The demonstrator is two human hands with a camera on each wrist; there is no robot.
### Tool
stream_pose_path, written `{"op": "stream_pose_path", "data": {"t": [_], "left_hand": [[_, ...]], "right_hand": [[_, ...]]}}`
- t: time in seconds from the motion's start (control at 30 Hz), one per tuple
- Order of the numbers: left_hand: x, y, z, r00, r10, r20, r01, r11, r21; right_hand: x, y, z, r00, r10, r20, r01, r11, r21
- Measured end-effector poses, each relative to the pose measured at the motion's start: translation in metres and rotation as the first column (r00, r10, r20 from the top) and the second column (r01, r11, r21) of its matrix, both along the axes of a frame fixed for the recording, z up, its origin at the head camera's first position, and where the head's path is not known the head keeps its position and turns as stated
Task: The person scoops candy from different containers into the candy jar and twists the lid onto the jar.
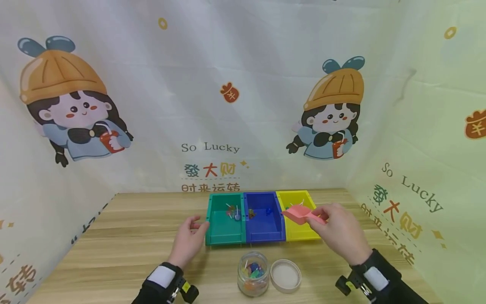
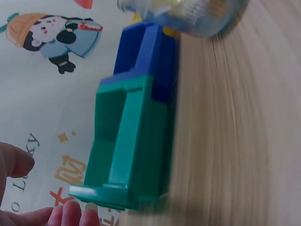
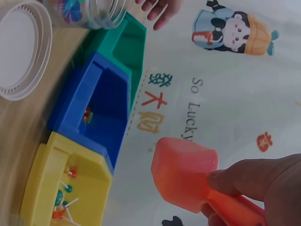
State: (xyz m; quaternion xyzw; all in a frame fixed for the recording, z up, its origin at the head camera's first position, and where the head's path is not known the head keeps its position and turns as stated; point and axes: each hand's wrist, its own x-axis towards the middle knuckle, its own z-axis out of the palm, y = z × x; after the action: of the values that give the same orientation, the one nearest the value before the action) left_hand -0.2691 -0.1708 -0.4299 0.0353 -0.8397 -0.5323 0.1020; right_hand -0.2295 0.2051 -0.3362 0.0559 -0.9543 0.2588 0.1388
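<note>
My right hand (image 1: pixel 338 230) pinches the handle of a small pink scoop (image 1: pixel 298 214) above the yellow bin (image 1: pixel 300 232). In the right wrist view the scoop's bowl (image 3: pixel 183 172) shows no candy in it. Beside the left wall of the green bin (image 1: pixel 225 232) is my left hand (image 1: pixel 190 238), loosely bent and holding nothing; whether its fingertips touch the bin is hard to tell. Lollipops (image 1: pixel 233 212) lie in the green bin, wrapped candies (image 1: pixel 252 213) in the blue bin (image 1: pixel 265 232), and several lollipops (image 3: pixel 66 200) in the yellow one.
A clear jar (image 1: pixel 252 285) of colourful candies stands in front of the bins. Its white lid (image 1: pixel 285 275) lies on the wooden table (image 1: pixel 144 236) just right of it. Printed cloth (image 1: pixel 265 105) hangs behind and at both sides.
</note>
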Motion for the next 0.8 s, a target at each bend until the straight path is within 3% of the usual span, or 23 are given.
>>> {"op": "stream_pose_path", "data": {"t": [0.37, 0.8], "left_hand": [[-0.030, -0.003, -0.014, 0.999, 0.025, 0.031, -0.023, 0.999, -0.035], [-0.041, 0.003, -0.025, 0.999, -0.001, 0.039, 0.002, 0.999, -0.033]], "right_hand": [[-0.021, 0.018, -0.012, 0.998, -0.059, 0.018, 0.059, 0.998, -0.007], [-0.040, 0.032, -0.025, 0.996, -0.064, 0.069, 0.064, 0.998, -0.001]]}}
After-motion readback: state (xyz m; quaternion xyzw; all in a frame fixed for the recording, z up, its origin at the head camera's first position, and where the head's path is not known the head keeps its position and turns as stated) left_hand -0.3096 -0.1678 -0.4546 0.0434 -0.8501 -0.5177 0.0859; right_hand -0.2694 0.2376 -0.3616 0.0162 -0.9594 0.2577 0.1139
